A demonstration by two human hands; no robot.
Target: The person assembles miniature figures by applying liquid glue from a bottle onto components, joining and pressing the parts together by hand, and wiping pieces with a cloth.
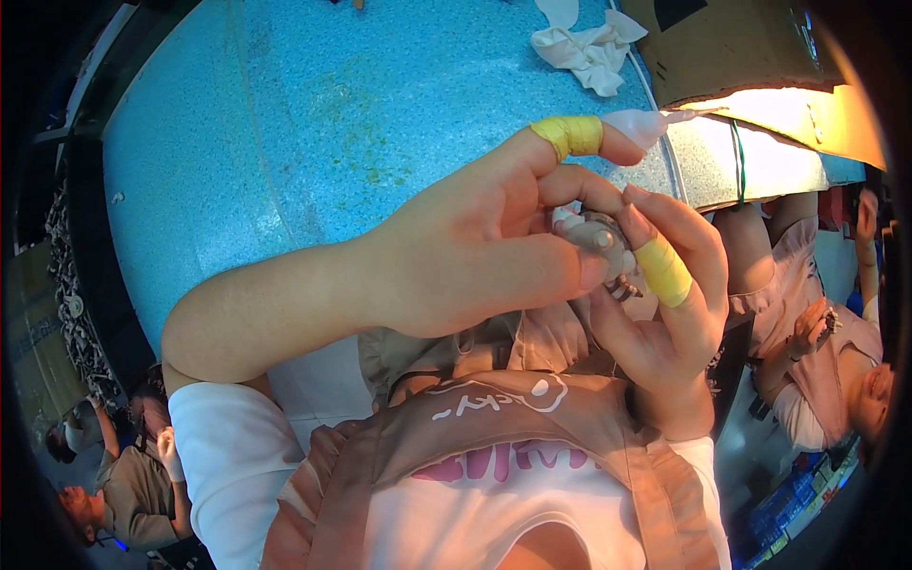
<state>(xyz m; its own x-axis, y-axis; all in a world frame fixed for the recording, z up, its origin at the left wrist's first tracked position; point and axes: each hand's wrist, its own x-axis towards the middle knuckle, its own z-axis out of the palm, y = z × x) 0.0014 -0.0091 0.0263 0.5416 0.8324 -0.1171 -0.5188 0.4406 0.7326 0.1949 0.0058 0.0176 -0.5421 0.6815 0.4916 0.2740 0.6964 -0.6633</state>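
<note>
Between both hands, over the near edge of the table, is a small grey figurine [603, 237] with white and dark striped parts. My left hand [494, 228] pinches it between the thumb and a bent finger. One finger of that hand, wrapped in yellow tape [573, 137], points away, and a whitish translucent piece [638, 126] tapering to a thin tip is at its end. My right hand [679, 294] closes on the figurine from the other side, with yellow tape around one finger. The fingers hide part of the figurine.
A blue speckled tabletop [285, 123] spreads ahead. Crumpled white tissue [594, 52] lies at its far side, near a white cord [676, 171]. A cardboard box [731, 52] stands far right, beside a green band [738, 157]. Other people [807, 332] sit at right and lower left.
</note>
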